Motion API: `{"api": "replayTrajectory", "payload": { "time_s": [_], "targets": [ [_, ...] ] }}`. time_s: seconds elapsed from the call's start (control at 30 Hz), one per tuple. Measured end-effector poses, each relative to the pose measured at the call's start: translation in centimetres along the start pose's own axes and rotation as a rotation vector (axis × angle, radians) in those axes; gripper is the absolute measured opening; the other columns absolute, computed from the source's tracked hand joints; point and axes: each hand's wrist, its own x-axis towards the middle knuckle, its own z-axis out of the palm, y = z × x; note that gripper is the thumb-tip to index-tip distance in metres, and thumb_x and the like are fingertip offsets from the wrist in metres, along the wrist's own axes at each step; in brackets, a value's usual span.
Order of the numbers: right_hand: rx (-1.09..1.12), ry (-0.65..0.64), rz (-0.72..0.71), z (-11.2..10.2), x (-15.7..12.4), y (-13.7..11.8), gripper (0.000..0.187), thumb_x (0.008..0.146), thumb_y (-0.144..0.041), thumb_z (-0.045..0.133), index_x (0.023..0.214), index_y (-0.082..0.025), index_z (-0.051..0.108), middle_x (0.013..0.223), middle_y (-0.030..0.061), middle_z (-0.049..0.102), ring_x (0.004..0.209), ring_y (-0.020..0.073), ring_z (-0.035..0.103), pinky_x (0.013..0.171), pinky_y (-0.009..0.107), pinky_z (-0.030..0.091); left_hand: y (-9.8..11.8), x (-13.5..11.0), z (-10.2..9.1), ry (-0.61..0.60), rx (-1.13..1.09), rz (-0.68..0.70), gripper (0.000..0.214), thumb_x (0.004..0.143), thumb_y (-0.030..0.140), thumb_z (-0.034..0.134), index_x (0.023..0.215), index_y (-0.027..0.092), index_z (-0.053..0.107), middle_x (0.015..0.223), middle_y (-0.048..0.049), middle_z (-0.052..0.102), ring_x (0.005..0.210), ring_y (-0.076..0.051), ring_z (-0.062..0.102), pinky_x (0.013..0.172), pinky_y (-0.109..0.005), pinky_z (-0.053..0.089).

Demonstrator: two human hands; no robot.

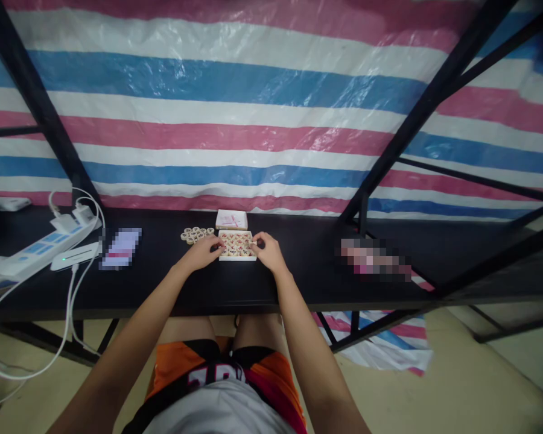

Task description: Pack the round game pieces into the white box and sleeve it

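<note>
A small white box [238,258] lies on the black table in front of me, filled with round Chinese chess pieces [236,243] bearing red and dark marks. My left hand [202,252] is at the box's left edge, fingers curled and closed; what they grip, if anything, is too small to make out. At the right edge, my right hand [269,251] pinches what looks like a pale chess piece between thumb and forefinger. Beside my left hand, several loose chess pieces [194,232] with dark marks sit in a cluster. Behind the box lies its white lid [231,220].
On the left are a white power strip [45,244] with looping cables, a small white device [75,256] and a blurred phone [121,248]. A blurred object [373,260] lies on the right. Black metal posts [402,144] and striped sheeting [235,108] stand behind the table [172,295].
</note>
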Motion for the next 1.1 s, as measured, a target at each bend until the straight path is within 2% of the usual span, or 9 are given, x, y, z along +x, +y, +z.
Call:
{"api": "replayTrajectory", "payload": {
  "time_s": [0.13, 0.23, 0.5, 0.83, 1.0, 1.1],
  "targets": [
    [0.019, -0.076, 0.015, 0.1, -0.2, -0.1, 0.002, 0.069, -0.021, 0.054, 0.07, -0.021, 0.056, 0.076, 0.0003, 0.058, 0.073, 0.0163, 0.053, 0.073, 0.028, 0.04, -0.1, 0.0, 0.2, -0.04, 0.008, 0.005, 0.026, 0.085, 0.036, 0.049, 0.087, 0.017, 0.066, 0.084, -0.0051, 0.06, 0.08, -0.019, 0.056, 0.077, -0.031, 0.044],
    [0.018, -0.101, 0.009, 0.2, -0.3, -0.3, 0.009, 0.071, -0.021, 0.051, 0.063, -0.02, 0.056, 0.074, 0.0004, 0.059, 0.071, 0.0157, 0.053, 0.072, 0.027, 0.039, -0.4, -0.1, 0.4, -0.055, -0.004, 0.01, 0.025, 0.084, 0.037, 0.051, 0.088, 0.018, 0.066, 0.086, -0.0049, 0.061, 0.082, -0.019, 0.057, 0.079, -0.031, 0.044],
    [-0.042, -0.106, -0.049, 0.3, -0.2, 0.0, 0.019, 0.075, -0.021, 0.049, 0.059, -0.02, 0.058, 0.067, 0.0006, 0.062, 0.068, 0.0157, 0.053, 0.07, 0.026, 0.039, -0.8, 0.0, 0.7, -0.089, -0.037, -0.022, 0.025, 0.081, 0.041, 0.056, 0.088, 0.019, 0.065, 0.088, -0.0046, 0.06, 0.082, -0.019, 0.056, 0.08, -0.032, 0.044],
    [-0.102, -0.145, -0.1, 0.5, -0.3, -1.3, 0.019, 0.078, -0.019, 0.05, 0.06, -0.02, 0.058, 0.063, 0.0001, 0.058, 0.066, 0.0148, 0.051, 0.068, 0.025, 0.037, -0.7, 0.0, 0.8, -0.096, -0.049, -0.016, 0.024, 0.081, 0.04, 0.056, 0.088, 0.018, 0.065, 0.087, -0.0042, 0.06, 0.08, -0.018, 0.056, 0.079, -0.031, 0.044],
    [-0.069, -0.104, -0.12, 0.7, -0.1, -0.9, 0.016, 0.079, -0.019, 0.051, 0.065, -0.019, 0.059, 0.07, 0.0013, 0.059, 0.07, 0.0154, 0.052, 0.07, 0.026, 0.039, -0.3, 0.0, 0.2, -0.049, 0.006, -0.046, 0.03, 0.083, 0.045, 0.052, 0.091, 0.02, 0.066, 0.089, -0.0045, 0.059, 0.081, -0.018, 0.056, 0.078, -0.031, 0.044],
    [-0.043, -0.053, -0.112, 0.6, 0.0, -0.7, 0.014, 0.079, -0.018, 0.05, 0.07, -0.02, 0.061, 0.072, 0.0018, 0.059, 0.072, 0.0161, 0.053, 0.071, 0.026, 0.04, -0.6, -0.2, -1.0, 0.053, 0.177, -0.175, 0.032, 0.087, 0.045, 0.046, 0.091, 0.019, 0.066, 0.093, -0.0072, 0.059, 0.087, -0.022, 0.056, 0.079, -0.032, 0.043]
  ]
}}
